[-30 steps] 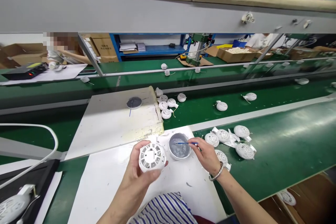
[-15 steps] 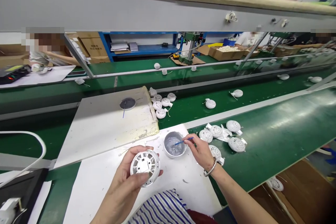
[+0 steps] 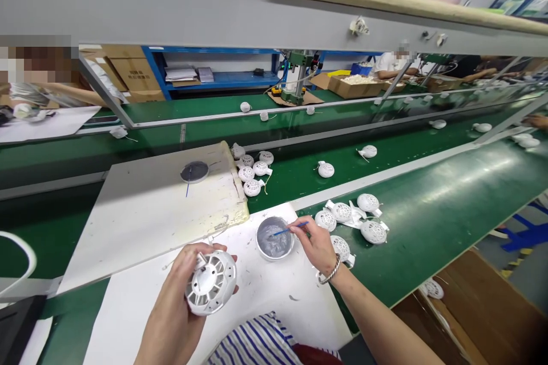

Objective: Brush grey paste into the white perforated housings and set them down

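Turned since the last look, our white vented housing (image 3: 210,282) now tilts toward the lower left, gripped in our curled left hand (image 3: 171,296). Our right hand (image 3: 315,248) pinches a thin blue stick (image 3: 291,229), its tip inside a round bowl of grey paste (image 3: 270,238) on the white sheet (image 3: 120,319), just beside more housings (image 3: 341,212) on the green conveyor belt (image 3: 428,228).

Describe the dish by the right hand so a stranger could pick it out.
On the green conveyor, find the white sheet nearest the person. The dish of grey paste sits there, the right hand's blue stick reaching in; the darker dish stands on the grey board.
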`<state>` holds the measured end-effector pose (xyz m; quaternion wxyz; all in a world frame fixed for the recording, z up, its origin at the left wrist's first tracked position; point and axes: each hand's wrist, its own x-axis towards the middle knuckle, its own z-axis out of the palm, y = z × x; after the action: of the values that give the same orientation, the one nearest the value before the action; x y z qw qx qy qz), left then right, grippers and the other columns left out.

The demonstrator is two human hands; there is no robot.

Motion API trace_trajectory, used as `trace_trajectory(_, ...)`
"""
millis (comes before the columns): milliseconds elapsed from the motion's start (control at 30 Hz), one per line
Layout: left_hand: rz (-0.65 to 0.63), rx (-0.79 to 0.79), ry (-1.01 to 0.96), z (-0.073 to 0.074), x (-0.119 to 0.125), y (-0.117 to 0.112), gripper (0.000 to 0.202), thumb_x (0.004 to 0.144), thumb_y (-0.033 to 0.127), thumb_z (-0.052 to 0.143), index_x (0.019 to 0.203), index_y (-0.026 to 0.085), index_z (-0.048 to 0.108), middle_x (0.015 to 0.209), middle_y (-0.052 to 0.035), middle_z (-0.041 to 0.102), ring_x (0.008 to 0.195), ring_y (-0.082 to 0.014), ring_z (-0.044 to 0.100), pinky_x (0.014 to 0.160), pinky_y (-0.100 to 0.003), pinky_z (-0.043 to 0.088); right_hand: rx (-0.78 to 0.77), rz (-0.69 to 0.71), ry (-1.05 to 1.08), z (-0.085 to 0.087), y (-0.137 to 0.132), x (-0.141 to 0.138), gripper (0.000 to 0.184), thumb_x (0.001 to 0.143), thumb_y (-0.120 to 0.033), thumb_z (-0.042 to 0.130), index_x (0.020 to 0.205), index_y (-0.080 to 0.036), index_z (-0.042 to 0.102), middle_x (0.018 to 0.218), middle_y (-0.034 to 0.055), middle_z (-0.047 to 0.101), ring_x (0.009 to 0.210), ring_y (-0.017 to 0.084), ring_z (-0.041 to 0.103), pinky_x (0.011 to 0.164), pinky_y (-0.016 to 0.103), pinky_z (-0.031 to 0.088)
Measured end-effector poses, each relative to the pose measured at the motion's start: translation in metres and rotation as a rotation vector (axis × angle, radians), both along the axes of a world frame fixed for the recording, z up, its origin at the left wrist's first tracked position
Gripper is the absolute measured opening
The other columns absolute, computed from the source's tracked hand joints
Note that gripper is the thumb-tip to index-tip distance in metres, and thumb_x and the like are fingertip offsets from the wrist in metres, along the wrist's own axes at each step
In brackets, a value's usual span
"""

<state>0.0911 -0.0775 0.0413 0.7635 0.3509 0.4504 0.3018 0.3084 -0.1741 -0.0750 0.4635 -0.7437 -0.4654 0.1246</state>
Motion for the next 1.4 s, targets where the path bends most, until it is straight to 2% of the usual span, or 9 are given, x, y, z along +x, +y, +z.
trace_trajectory(267,0.072,-0.030,0.074,0.001,0.009,0.004,0.024,0.081,0.041,0.052,0.089,0.019,0.059,0.097,-0.0070,0.059,0.092,-0.0272,0.056,0.060,-0.034,0.055,0.002,0.028,0.080,-0.004,0.006,0.002,0.013,0.088,-0.029,0.047,0.088,-0.022,0.058,0.091,0.0027,0.064,0.083,0.018,0.059,0.077,0.031,0.044)
trace_trajectory(533,0.105,-0.045,0.074,-0.004,0.008,0.008,0.022,0.081,0.037,0.053,0.092,0.020,0.060,0.100,-0.0065,0.059,0.098,-0.0290,0.054,0.068,-0.040,0.056,0.009,0.083,0.318,-0.006,0.014,0.001,0.013,0.086,-0.033,0.050,0.084,-0.021,0.055,0.083,0.0032,0.067,0.078,0.018,0.064,0.073,0.031,0.048)
trace_trajectory(733,0.120,-0.071,0.042,-0.011,0.006,0.010,0.023,0.078,0.035,0.058,0.093,0.019,0.061,0.103,-0.0064,0.057,0.098,-0.0288,0.055,0.067,-0.041,0.057,0.140,-0.031,0.573,-0.006,0.007,0.012,0.024,0.083,-0.042,0.053,0.085,-0.019,0.044,0.085,0.0059,0.067,0.078,0.017,0.066,0.076,0.033,0.050)
trace_trajectory(900,0.110,-0.074,0.045,-0.010,0.008,0.008,0.021,0.079,0.033,0.057,0.093,0.018,0.061,0.104,-0.0066,0.056,0.096,-0.0268,0.056,0.066,-0.039,0.057,0.191,-0.123,0.722,-0.005,-0.001,0.018,0.033,0.074,-0.045,0.063,0.083,-0.018,0.045,0.082,0.0049,0.068,0.074,0.016,0.066,0.076,0.031,0.049)
trace_trajectory(1167,0.108,-0.091,0.075,-0.011,0.010,0.005,0.016,0.082,0.027,0.053,0.092,0.017,0.060,0.108,-0.0075,0.055,0.098,-0.0260,0.055,0.066,-0.040,0.057,0.231,-0.281,1.027,-0.010,-0.010,0.021,0.037,0.066,-0.042,0.072,0.081,-0.017,0.049,0.082,0.0048,0.068,0.072,0.014,0.066,0.060,0.024,0.047)
trace_trajectory(1300,0.081,-0.111,0.070,-0.019,0.010,0.010,0.017,0.081,0.029,0.055,0.092,0.017,0.060,0.106,-0.0065,0.055,0.095,-0.0238,0.055,0.069,-0.042,0.056,0.258,-0.320,1.154,-0.011,-0.011,0.019,0.036,0.061,-0.036,0.077,0.078,-0.017,0.052,0.077,0.0032,0.068,0.070,0.014,0.065,0.056,0.023,0.047)
trace_trajectory(1400,0.024,-0.143,0.059,-0.027,0.013,0.014,0.017,0.080,0.029,0.057,0.092,0.018,0.059,0.104,-0.0055,0.055,0.093,-0.0219,0.055,0.070,-0.042,0.055,0.275,-0.321,1.211,-0.002,-0.010,0.019,0.034,0.059,-0.033,0.078,0.075,-0.017,0.053,0.077,0.0020,0.068,0.070,0.014,0.065,0.054,0.022,0.047)
